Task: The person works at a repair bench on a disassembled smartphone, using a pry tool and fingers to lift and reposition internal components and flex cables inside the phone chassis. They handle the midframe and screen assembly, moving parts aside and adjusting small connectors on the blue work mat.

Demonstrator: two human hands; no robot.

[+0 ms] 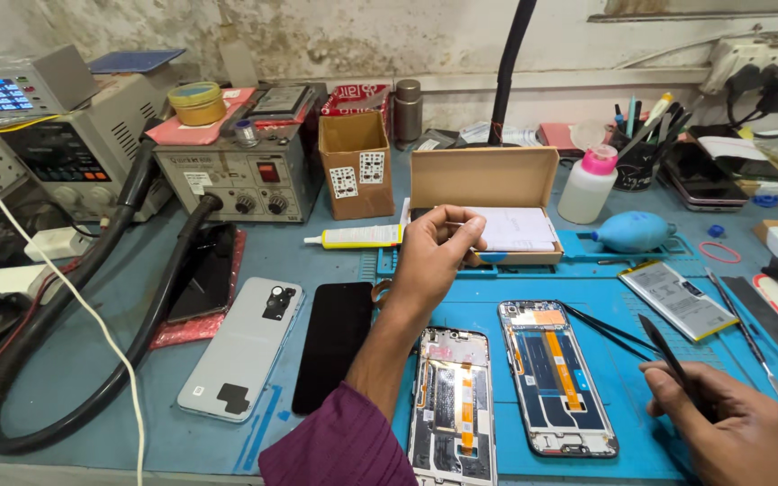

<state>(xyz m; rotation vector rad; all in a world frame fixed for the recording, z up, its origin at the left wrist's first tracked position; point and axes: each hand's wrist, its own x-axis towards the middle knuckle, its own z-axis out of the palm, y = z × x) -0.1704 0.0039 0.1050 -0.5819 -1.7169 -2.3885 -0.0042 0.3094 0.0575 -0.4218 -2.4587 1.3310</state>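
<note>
Over the blue mat (641, 423), two hands at work among opened phones.
Left hand (434, 256) raised just before the open cardboard box (486, 193), fingertips pinched on something too small to tell; right hand (722, 418) right of the two opened phone frames (556, 378), clamped on black tweezers (668, 360).
</note>
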